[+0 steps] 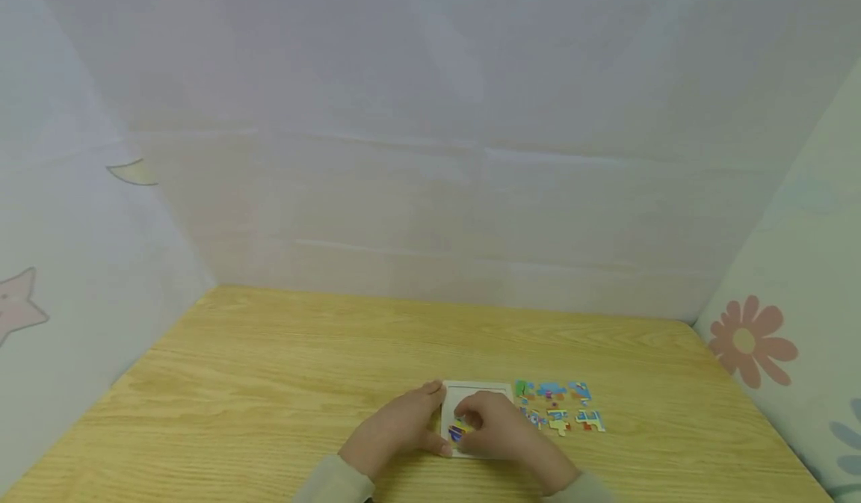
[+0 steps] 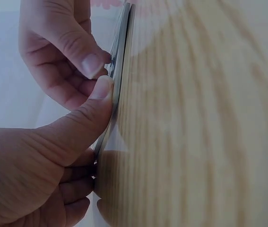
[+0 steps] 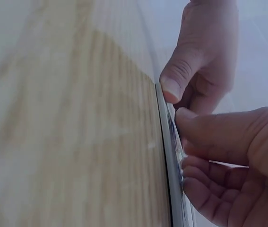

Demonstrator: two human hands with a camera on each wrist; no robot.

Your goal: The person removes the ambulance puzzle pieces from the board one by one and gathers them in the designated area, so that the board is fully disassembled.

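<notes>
Plainly thin pale tray (image 1: 479,386), blue-and-yellow puzzle part (image 1: 457,432) near left corner

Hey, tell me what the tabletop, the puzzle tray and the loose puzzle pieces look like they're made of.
Tabletop: wood or wood-look laminate, smooth with a slight sheen; long grain lines show. Puzzle tray: perhaps card or thin board, pale and smooth-looking, with a thin, straight edge. Puzzle pieces: probably printed card or thin wood, judging by their flat, interlocking shapes and bright colours; finish unclear.
</notes>
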